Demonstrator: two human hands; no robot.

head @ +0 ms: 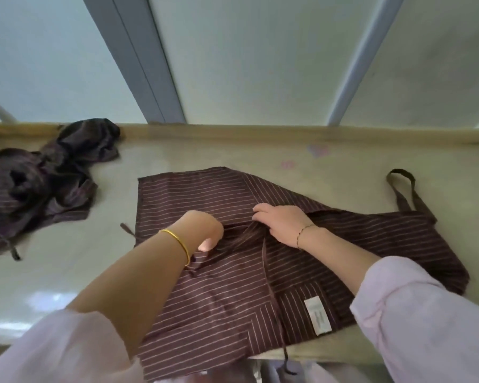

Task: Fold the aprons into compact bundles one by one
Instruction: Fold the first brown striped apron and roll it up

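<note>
Step in hand: you are working the first fold on the striped apron, gathering cloth and a tie at its middle; judging by the loose flaps, the bundle is hardly begun.
Left hand: your left hand is curling downward onto the cloth, fingers tucked under; whether they are actually gripping a pleat I cannot tell.
Right hand: your right hand is pinching the bunched fabric where the waist tie starts, fingers bent around it.
Where the apron is lying: it is spreading across the table in front of you, its near edge hanging over the table's front edge, care label facing up.
Axis and heading: its long axis is running left to right, the neck loop pointing to your right and away, the hem toward your left.
Next move: it is likely calling for you to lay the ties inside, then bring one side over flat, smoothing as you go.
Waiting: a crumpled pile of aprons is sitting well apart at far left.
</note>
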